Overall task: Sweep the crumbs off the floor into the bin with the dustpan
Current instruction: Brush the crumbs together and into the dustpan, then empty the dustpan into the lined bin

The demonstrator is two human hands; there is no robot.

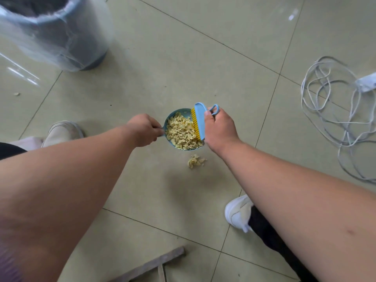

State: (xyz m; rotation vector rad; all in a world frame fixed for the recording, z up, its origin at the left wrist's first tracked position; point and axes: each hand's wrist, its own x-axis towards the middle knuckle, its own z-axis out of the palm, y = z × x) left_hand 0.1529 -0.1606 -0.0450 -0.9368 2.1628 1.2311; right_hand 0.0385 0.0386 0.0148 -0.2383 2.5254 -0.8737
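A small round blue dustpan (170, 117) sits low over the tiled floor, heaped with pale yellow crumbs (182, 132). My left hand (142, 130) is closed on its handle at the pan's left side. My right hand (220, 129) grips a blue hand brush (200, 121) with yellow bristles, held against the pan's right rim. A small pile of crumbs (195, 161) lies on the floor just below the pan. One stray crumb (16, 94) lies far left. The bin (55, 37), lined with a clear plastic bag, stands at the top left.
A tangle of white cable (333, 119) with a power strip (367, 81) lies on the floor at right. My shoes show at left (63, 132) and lower right (238, 212). A wooden strip (154, 265) lies at the bottom edge.
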